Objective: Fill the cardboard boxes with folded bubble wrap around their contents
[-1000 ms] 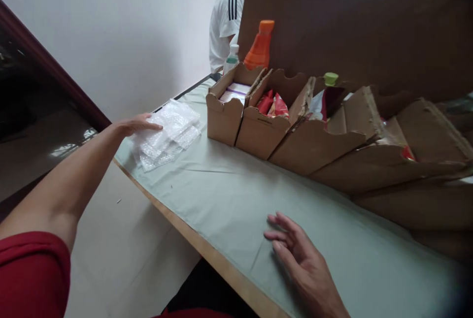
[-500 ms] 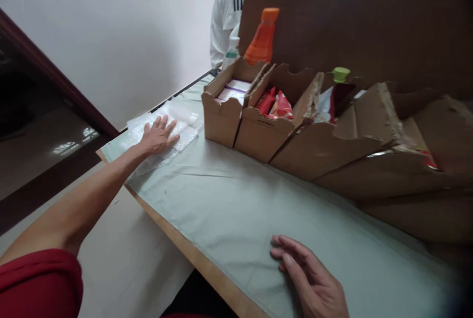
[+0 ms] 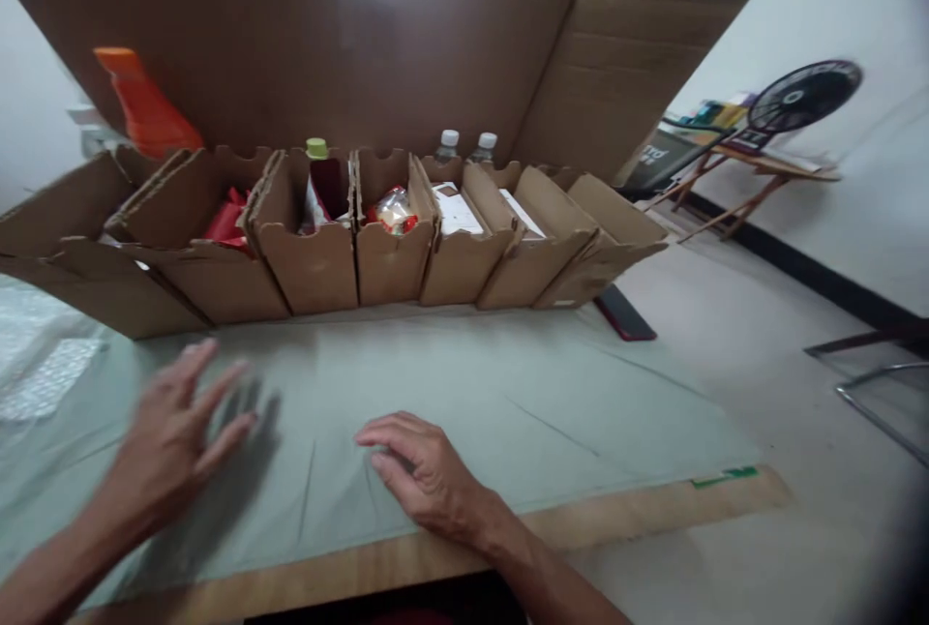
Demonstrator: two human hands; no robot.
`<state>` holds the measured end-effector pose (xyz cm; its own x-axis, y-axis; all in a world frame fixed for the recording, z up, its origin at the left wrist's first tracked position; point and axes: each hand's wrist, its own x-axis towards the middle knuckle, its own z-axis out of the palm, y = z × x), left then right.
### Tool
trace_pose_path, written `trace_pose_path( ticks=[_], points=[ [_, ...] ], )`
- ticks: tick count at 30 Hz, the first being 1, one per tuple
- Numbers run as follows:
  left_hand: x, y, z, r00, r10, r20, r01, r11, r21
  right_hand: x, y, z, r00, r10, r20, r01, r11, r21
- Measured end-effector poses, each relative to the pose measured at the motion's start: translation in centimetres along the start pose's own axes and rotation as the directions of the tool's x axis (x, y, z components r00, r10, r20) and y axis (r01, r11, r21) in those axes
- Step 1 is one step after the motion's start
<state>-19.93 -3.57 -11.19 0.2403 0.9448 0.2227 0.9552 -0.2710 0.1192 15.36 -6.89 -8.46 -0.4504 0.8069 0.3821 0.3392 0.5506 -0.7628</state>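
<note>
My left hand (image 3: 178, 422) hovers over the pale green cloth (image 3: 523, 383), slightly blurred, with its fingers spread and nothing in them. My right hand (image 3: 428, 475) rests near the front of the cloth. Its fingers are loosely bent, with a gap between thumb and forefinger, and it holds nothing. Left of my left hand lies clear bubble wrap (image 3: 50, 378). Beyond both hands stands a row of cardboard bins (image 3: 319, 267). They hold a red packet (image 3: 228, 219), a clear-and-red wrapped packet (image 3: 396, 209) and a white box (image 3: 457, 212), among other things.
An orange bottle (image 3: 149, 107) and two white-capped bottles (image 3: 448, 143) stand behind the bins, before a tall cardboard panel (image 3: 326, 44). A dark phone-like slab (image 3: 625, 313) lies at the right. A fan (image 3: 794, 98) sits on a wooden stand (image 3: 769, 161) farther right.
My view has swung right. My left hand has lifted off the bubble wrap and moved right over the cloth. My right hand remains by the front edge, fingers still loosely bent.
</note>
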Motion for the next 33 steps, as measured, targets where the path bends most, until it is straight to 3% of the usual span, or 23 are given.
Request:
trace_pose_path(
  ticks=[3,6,9,10,12,14,17,20,26,29,33],
  points=[
    [1.2,8.7,3.5,0.994,0.089,0.066,-0.088,0.996,-0.025,-0.5,1.0,-6.9,0.989,-0.075,-0.125,0.040,0.964,-0.264],
    [2.1,13.4,5.6,0.986,0.141,0.092,-0.142,0.990,0.001,-0.5,3.1,-16.3,0.947,-0.088,-0.308,-0.053,0.905,-0.421],
    [1.9,14.3,6.3,0.980,0.192,0.047,-0.195,0.980,0.050,0.0,5.3,-25.5,0.856,-0.096,-0.508,-0.234,0.804,-0.547],
    [1.7,14.2,6.3,0.978,0.204,0.035,-0.206,0.977,0.059,0.4,5.9,-28.1,0.834,-0.098,-0.543,-0.336,0.690,-0.641],
    [1.5,13.8,6.3,0.975,0.221,0.026,-0.222,0.972,0.071,1.3,7.0,-31.8,0.844,-0.012,-0.536,-0.468,0.469,-0.748],
    [1.5,13.6,6.2,0.972,0.233,0.024,-0.234,0.969,0.081,2.3,8.0,-33.8,0.872,0.121,-0.475,-0.487,0.318,-0.813],
    [1.6,13.5,6.2,0.966,0.258,0.012,-0.258,0.962,0.095,3.6,9.0,-34.5,0.896,0.249,-0.367,-0.429,0.281,-0.858],
    [1.7,13.6,6.3,0.966,0.260,0.009,-0.259,0.961,0.099,3.6,8.8,-34.2,0.916,0.269,-0.299,-0.373,0.292,-0.881],
    [1.6,13.7,6.3,0.974,0.224,0.022,-0.225,0.972,0.062,0.6,3.9,-33.2,0.949,0.308,-0.074,-0.181,0.337,-0.924],
    [1.6,13.9,6.2,0.977,0.215,0.019,-0.215,0.976,0.043,0.2,0.1,-31.0,0.926,0.371,0.067,-0.108,0.432,-0.895],
    [1.8,14.2,6.0,0.980,0.195,0.027,-0.195,0.981,0.009,2.0,-4.7,-25.2,0.882,0.457,0.118,-0.182,0.560,-0.808]
  ],
)
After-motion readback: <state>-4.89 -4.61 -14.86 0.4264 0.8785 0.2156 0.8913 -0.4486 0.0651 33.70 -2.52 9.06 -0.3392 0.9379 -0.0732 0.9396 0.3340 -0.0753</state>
